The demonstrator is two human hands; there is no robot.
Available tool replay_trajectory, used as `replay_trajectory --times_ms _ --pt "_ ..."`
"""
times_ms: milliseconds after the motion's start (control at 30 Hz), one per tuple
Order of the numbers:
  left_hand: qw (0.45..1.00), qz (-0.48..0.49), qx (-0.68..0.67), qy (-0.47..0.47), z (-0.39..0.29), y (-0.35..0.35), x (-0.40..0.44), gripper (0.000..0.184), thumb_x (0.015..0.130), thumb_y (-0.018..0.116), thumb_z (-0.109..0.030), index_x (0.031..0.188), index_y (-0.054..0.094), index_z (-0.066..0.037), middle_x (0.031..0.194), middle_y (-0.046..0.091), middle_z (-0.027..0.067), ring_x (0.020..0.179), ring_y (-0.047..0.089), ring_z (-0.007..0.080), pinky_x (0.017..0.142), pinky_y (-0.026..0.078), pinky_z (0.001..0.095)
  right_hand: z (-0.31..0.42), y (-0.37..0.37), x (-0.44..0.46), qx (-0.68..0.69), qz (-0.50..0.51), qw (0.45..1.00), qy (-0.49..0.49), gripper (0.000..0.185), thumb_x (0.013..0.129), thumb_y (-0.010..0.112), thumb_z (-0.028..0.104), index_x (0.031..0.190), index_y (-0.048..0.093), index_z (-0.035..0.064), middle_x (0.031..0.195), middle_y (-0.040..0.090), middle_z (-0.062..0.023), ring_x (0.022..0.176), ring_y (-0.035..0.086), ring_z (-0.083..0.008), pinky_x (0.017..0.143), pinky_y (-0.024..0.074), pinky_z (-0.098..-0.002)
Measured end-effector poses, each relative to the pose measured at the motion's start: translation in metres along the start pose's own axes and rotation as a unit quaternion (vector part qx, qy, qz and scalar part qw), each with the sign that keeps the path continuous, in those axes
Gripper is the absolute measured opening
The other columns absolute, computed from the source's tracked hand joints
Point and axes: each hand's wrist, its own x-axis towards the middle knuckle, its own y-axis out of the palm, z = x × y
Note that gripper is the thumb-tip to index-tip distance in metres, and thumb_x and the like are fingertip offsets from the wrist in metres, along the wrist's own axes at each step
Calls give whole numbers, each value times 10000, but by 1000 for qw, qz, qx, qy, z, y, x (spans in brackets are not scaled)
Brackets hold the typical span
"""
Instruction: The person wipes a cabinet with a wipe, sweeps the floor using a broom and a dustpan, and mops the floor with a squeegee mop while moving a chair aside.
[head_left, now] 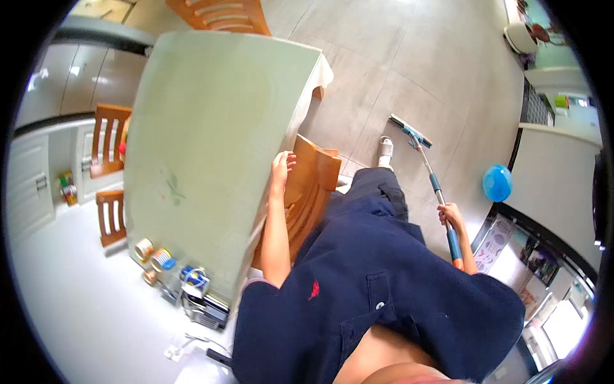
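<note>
My right hand [450, 216] is wrapped round the shaft of a long-handled mop [429, 164] with dark teal grips and an orange end. Its narrow head [409, 130] rests on the tiled floor, ahead of my slippered foot [385, 151]. My left hand [281, 168] holds nothing, its fingers apart and slightly bent. It is by the edge of the green-covered table [217, 128], close to the back of a wooden chair [310, 182]. Whether it touches the chair or the cloth, I cannot tell.
A blue balloon [497, 183] is at the right, beside a pale cabinet [550, 173]. Cans [160, 258] and a small dark device [208, 312] are at the table's near left corner. More wooden chairs [110, 141] stand along the far side.
</note>
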Motion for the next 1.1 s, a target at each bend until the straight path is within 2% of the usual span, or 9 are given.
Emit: replay_trajectory --times_ms 267,633,700,767,800,833,900,967,1100 --pt "958 41 92 268 -164 92 -136 282 945 451 -252 1034 583 -19 956 636 104 870 597 199 804 459 308 84 9 -33 -112 -14 990 -89 170 719 620 111 637 555 -23 514 518 -68 412 508 -164 373 399 -315" --pt "944 287 67 146 -224 393 -127 478 899 544 -304 1308 397 -107 861 633 133 812 614 200 769 469 333 314 -88 87 -274 135 943 -132 226 724 600 178 666 626 -39 610 605 -105 498 571 -181 483 463 -313" --pt "930 275 -24 244 -260 438 -115 573 915 522 -300 1397 266 -124 835 629 117 783 620 186 752 472 323 346 -116 131 -332 244 884 -221 188 732 599 181 704 639 0 635 622 -95 563 598 -194 526 483 -337" --pt "937 247 -32 244 -309 475 -102 448 928 494 -313 1316 387 -115 780 622 99 698 617 184 694 479 323 375 -139 139 -338 284 870 -219 166 738 596 182 721 643 25 646 629 -88 605 614 -205 557 496 -353" --pt "943 220 -45 244 -315 498 -94 448 928 494 -313 1316 387 -115 780 622 99 698 617 184 694 479 323 403 -145 93 -314 290 784 -451 155 764 584 144 792 626 -2 694 598 -84 630 561 -185 556 457 -332" --pt "931 243 -29 271 -322 520 -80 371 933 481 -327 1230 455 -105 757 616 95 668 613 191 666 478 325 430 -148 85 -321 275 745 -516 159 775 578 155 763 609 -1 658 565 -77 598 538 -168 529 433 -328" --pt "934 237 19 265 -351 532 -69 326 941 448 -374 981 576 -77 709 599 103 640 608 206 638 473 346 476 -144 93 -368 259 776 -442 197 797 568 175 704 574 2 586 499 -61 532 491 -133 474 386 -320" --pt "950 243 52 191 -364 531 -63 361 935 440 -402 978 587 -74 700 602 122 663 618 259 666 476 378 499 -128 109 -374 240 886 -133 241 815 552 184 652 537 7 547 447 -28 480 428 -109 432 330 -307" --pt "952 91 85 278 -368 540 -55 394 904 477 -440 944 600 -67 728 618 154 703 618 332 701 473 416 526 -106 97 -354 243 878 -209 258 827 519 171 619 496 21 544 423 6 475 376 -82 424 296 -284"
